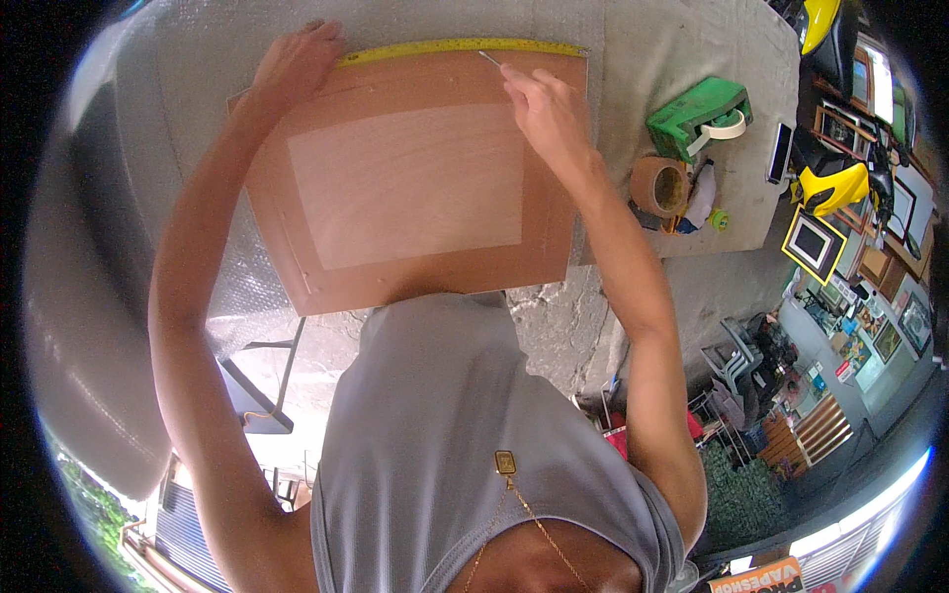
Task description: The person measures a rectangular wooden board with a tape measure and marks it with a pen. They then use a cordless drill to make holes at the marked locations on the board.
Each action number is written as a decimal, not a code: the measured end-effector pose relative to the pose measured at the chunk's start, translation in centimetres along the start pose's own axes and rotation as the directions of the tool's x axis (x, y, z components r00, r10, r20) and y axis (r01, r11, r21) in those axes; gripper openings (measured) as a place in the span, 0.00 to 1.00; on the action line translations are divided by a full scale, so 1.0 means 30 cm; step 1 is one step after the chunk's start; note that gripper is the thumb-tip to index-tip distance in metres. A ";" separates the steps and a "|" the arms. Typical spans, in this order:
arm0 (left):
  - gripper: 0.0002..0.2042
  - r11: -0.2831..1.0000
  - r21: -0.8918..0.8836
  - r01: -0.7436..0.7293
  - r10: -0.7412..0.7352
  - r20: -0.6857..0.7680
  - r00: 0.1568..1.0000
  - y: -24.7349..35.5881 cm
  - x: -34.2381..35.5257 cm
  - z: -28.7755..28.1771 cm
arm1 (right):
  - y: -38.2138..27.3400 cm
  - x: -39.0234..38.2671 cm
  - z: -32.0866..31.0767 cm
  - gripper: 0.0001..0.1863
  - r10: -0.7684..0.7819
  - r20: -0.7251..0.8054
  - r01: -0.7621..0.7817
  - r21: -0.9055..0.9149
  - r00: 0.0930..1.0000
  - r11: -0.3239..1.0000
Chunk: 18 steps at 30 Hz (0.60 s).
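Note:
A brown wooden board (405,188) with a paler rectangle in its middle lies in front of me, on bubble wrap at its left. A yellow tape measure (435,45) stretches along its far edge. My left hand (297,61) grips the tape at the far left corner, fingers bent over it. My right hand (542,109), closed on a thin pale pointed tool (488,57), holds its tip against or just beside the tape near the right end; exact contact is unclear.
On the worktop (643,59) at right are a green dispenser (682,117) with tape, a roll of brown tape (654,176), small items and a phone-like object (779,152). Beyond are yellow motorbike parts (830,190), stacked frames (815,239) and chairs (732,346).

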State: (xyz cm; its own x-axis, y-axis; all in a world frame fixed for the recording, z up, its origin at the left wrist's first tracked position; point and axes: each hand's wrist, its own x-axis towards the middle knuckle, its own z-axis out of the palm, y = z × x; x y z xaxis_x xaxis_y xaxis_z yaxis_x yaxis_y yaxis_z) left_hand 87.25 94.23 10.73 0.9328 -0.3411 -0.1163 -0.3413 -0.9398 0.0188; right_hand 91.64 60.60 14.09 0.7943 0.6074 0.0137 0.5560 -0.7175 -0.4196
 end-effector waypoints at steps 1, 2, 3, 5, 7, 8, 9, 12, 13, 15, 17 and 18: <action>0.04 1.000 0.004 0.002 -0.002 0.000 1.000 0.006 0.002 -0.010 | 0.003 -0.002 0.003 0.13 -0.006 -0.003 0.006 -0.004 1.000 1.000; 0.04 1.000 0.008 0.004 -0.004 0.000 1.000 0.010 0.003 -0.016 | 0.006 -0.003 0.006 0.13 -0.012 -0.006 0.012 -0.007 1.000 1.000; 0.04 1.000 0.004 0.006 -0.006 0.009 1.000 0.009 0.004 -0.015 | 0.008 -0.004 0.009 0.13 -0.018 -0.009 0.018 -0.011 1.000 1.000; 0.03 1.000 -0.005 0.014 -0.014 0.029 0.999 0.007 0.004 -0.013 | -0.003 -0.002 -0.003 0.13 0.005 0.037 -0.004 -0.008 0.999 1.000; 0.03 1.000 0.021 0.015 -0.016 0.030 0.999 0.009 0.002 -0.011 | -0.010 -0.002 -0.010 0.13 0.022 0.060 -0.021 -0.005 0.998 1.000; 0.03 0.999 0.034 0.015 -0.016 0.030 0.999 0.011 0.001 -0.010 | -0.010 -0.002 -0.011 0.13 0.027 0.061 -0.027 -0.004 0.998 1.000; 0.03 1.000 0.025 0.013 -0.014 0.027 1.000 0.011 0.001 -0.011 | -0.011 -0.003 -0.011 0.13 0.033 0.063 -0.033 -0.003 0.997 0.999; 0.04 1.000 0.014 0.004 -0.005 0.015 1.000 0.011 0.005 -0.015 | -0.004 -0.006 0.002 0.13 0.017 0.007 -0.017 -0.005 1.000 1.000; 0.04 1.000 0.019 0.002 -0.002 0.008 1.000 0.010 0.005 -0.014 | -0.004 -0.005 0.001 0.13 0.026 0.026 -0.026 0.000 0.999 1.000; 0.04 1.000 0.024 -0.003 0.003 -0.013 1.000 0.007 0.003 -0.008 | -0.007 -0.002 -0.004 0.13 0.043 0.064 -0.044 0.009 0.997 0.999; 0.04 1.000 0.024 -0.008 0.009 -0.039 0.999 0.006 0.002 -0.001 | -0.013 0.005 -0.006 0.13 0.034 0.039 -0.034 0.006 0.999 0.999; 0.04 0.999 0.032 -0.001 0.001 -0.011 1.000 0.006 0.001 -0.002 | -0.016 0.009 -0.008 0.13 0.028 0.027 -0.029 0.005 0.999 1.000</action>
State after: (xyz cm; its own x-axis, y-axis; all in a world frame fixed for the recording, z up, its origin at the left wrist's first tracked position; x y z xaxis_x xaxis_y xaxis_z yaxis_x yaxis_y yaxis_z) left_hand 87.24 94.04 10.79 0.9337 -0.3422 -0.1050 -0.3453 -0.9384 -0.0126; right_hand 91.64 61.03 14.51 0.8029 0.5956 -0.0224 0.5318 -0.7329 -0.4243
